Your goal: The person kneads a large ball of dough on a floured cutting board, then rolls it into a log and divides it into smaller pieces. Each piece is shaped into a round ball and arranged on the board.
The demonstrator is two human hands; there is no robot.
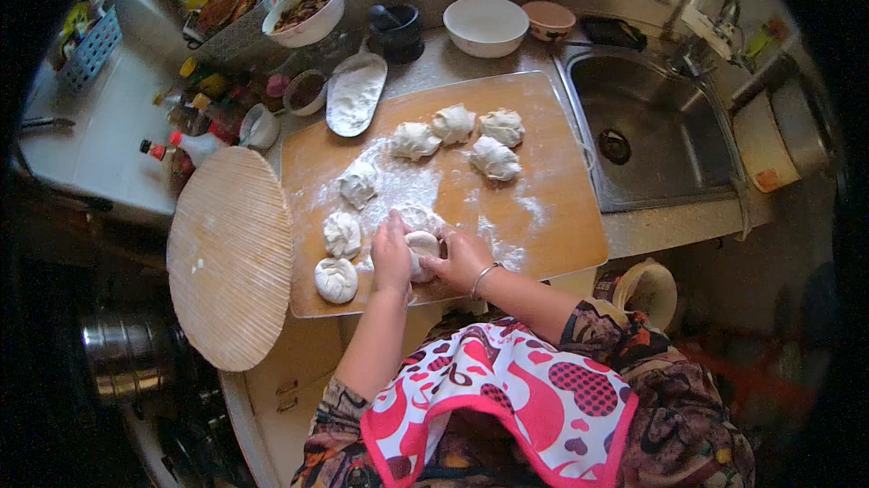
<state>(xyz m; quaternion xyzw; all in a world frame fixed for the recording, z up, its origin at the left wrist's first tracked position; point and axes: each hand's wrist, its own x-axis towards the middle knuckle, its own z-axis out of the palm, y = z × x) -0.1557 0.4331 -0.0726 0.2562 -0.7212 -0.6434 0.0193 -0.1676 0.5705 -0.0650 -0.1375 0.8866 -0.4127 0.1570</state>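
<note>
Between my two hands is a round piece of dough (422, 247), near the front edge of a floured wooden board (563, 203). My left hand (392, 254) lies along its left side, fingers pointing away from me. My right hand (464, 258), with a bangle at the wrist, holds it from the right, thumb on its near side. To the left, a pleated dough ball (336, 280) and two rougher dough lumps (342, 235) (358, 184) form a column. Several more dough pieces (453, 124) sit towards the back of the board. The fingers' undersides are hidden.
A round ridged wooden board (231, 257) stands at the left. Behind the work board are a scoop of flour (356, 94), a dark mortar with pestle (396, 33) and a white bowl (486, 26). A steel sink (652, 128) is at the right; bottles (197, 145) crowd the left.
</note>
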